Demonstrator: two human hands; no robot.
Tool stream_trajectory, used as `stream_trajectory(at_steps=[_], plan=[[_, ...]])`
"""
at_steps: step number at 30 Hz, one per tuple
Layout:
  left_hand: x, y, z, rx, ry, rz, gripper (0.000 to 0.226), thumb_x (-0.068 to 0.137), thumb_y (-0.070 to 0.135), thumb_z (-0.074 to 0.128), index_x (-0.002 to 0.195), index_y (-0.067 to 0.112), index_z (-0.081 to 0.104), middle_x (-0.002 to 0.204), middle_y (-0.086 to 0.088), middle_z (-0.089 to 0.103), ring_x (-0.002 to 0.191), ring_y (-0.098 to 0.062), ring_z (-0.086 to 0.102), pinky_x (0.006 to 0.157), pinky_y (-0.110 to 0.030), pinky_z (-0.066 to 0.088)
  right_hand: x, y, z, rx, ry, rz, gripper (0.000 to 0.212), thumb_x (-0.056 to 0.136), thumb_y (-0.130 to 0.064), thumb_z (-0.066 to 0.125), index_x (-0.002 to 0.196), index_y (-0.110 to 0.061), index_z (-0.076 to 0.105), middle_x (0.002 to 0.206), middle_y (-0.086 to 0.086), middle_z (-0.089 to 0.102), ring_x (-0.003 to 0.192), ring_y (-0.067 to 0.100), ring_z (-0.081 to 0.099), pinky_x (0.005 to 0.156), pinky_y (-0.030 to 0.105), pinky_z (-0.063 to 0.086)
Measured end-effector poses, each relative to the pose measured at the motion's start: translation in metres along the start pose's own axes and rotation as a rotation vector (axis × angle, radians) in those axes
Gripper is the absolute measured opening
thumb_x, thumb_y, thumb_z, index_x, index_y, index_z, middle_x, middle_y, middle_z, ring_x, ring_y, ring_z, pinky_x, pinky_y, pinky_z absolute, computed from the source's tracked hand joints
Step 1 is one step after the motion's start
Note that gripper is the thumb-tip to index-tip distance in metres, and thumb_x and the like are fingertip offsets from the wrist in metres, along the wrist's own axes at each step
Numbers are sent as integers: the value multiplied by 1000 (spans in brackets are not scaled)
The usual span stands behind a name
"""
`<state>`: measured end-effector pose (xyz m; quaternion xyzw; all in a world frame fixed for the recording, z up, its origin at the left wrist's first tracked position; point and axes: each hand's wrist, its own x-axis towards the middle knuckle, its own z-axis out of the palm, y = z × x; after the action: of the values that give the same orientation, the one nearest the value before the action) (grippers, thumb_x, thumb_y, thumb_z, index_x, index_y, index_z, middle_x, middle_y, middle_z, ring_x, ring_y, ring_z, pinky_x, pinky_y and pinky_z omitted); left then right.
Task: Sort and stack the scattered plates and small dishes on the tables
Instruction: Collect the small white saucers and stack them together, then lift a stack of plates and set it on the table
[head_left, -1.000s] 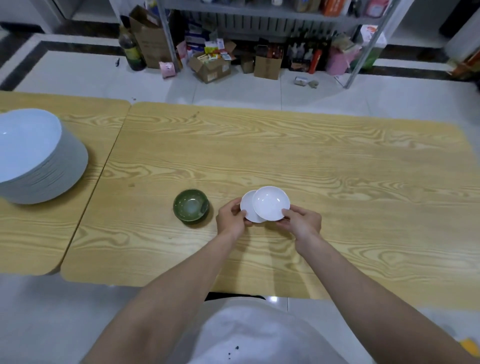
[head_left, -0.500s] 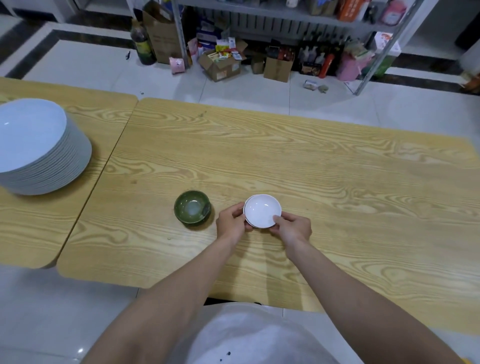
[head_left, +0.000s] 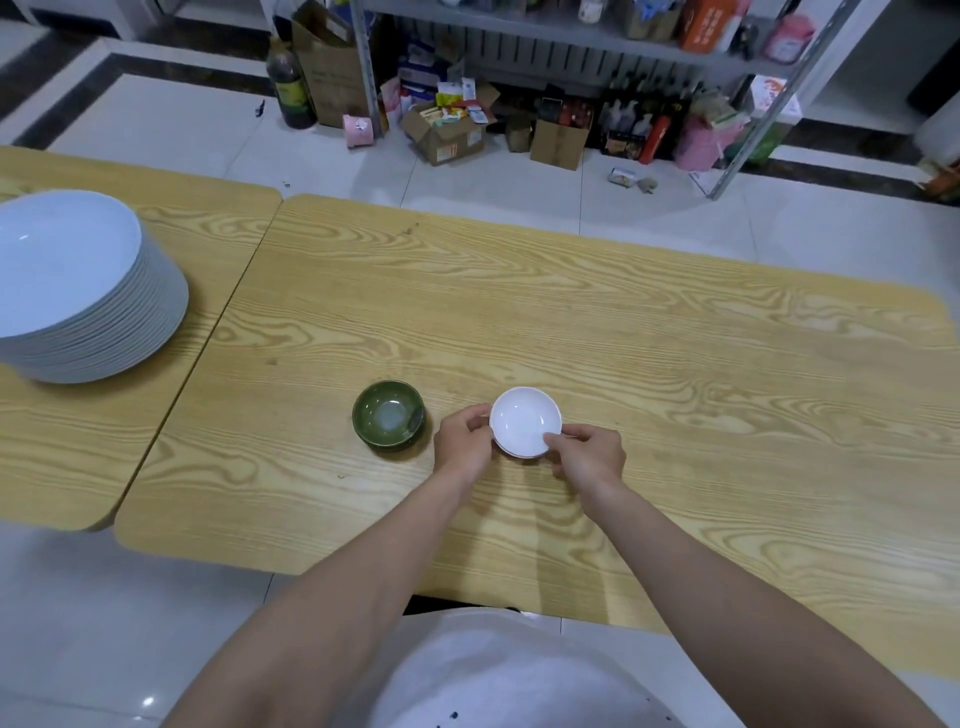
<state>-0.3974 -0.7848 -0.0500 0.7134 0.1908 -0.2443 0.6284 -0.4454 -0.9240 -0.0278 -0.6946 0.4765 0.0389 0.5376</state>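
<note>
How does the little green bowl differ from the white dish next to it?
The green bowl looks deeper and darker than the pale, shallower white dish. The green bowl stands untouched; the left hand and right hand hold the white dish by its rim. Both are small, round and upright.

floor: glossy white tiles (head_left: 519, 192) with a dark border strip (head_left: 182, 66) | furniture: two light wood-grain tables with rounded corners, large table (head_left: 623, 322) just beside left table (head_left: 218, 223) | back: grey metal shelf rack (head_left: 545, 28) above brown cardboard boxes (head_left: 447, 137), dark bottle (head_left: 288, 88) | light: small glint on tile, lower left (head_left: 148, 701)
</note>
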Motion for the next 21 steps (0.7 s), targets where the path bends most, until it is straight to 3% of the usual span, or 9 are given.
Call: stream_trajectory(at_steps=[3, 5, 8, 13, 17, 21], plan=[[-10, 15, -11, 212, 15, 141, 36, 91, 8, 56, 125, 16, 64, 123, -3, 66, 100, -17, 64, 92, -31, 50, -8, -13, -12, -262, -54, -254, 37, 85, -22, 73, 120, -10, 69, 90, -5, 68, 84, 12, 62, 74, 21, 41], [-18, 30, -21, 436, 11, 342, 36, 93, 15, 57, 129, 17, 63, 130, -3, 62, 116, -18, 56, 101, -30, 42, -17, -26, -19, -452, -133, -443, 47, 88, -30, 70, 131, -14, 62, 120, 3, 66, 112, 19, 58, 89, 27, 42], [-34, 57, -36, 738, 6, 604, 44, 95, 26, 59, 138, 19, 56, 143, -2, 53, 136, -20, 39, 111, -30, 30, -35, -50, -29, -748, -204, -700, 65, 92, -44, 63, 149, -23, 40, 154, 2, 39, 143, 21, 32, 112, 34, 28], [-70, 101, -73, 1132, 165, 815, 60, 95, 47, 52, 150, 27, 38, 158, -5, 33, 147, -26, 25, 117, -39, 23, -77, -102, -35, -936, -143, -989, 78, 94, -59, 51, 157, -29, 17, 164, 7, 14, 151, 23, 12, 120, 38, 11], [-98, 131, -110, 1221, 342, 862, 64, 93, 52, 50, 151, 28, 36, 159, -5, 30, 149, -29, 20, 118, -44, 20, -111, -133, -28, -986, -58, -1109, 81, 94, -66, 41, 158, -31, 7, 165, 7, 6, 152, 23, 4, 122, 40, 5], [-125, 159, -158, 1292, 493, 941, 63, 93, 54, 48, 149, 26, 40, 156, -8, 37, 145, -31, 31, 115, -49, 28, -145, -155, -17, -881, -10, -1174, 81, 92, -67, 44, 157, -34, 9, 165, 6, 7, 152, 22, 5, 122, 37, 6]])
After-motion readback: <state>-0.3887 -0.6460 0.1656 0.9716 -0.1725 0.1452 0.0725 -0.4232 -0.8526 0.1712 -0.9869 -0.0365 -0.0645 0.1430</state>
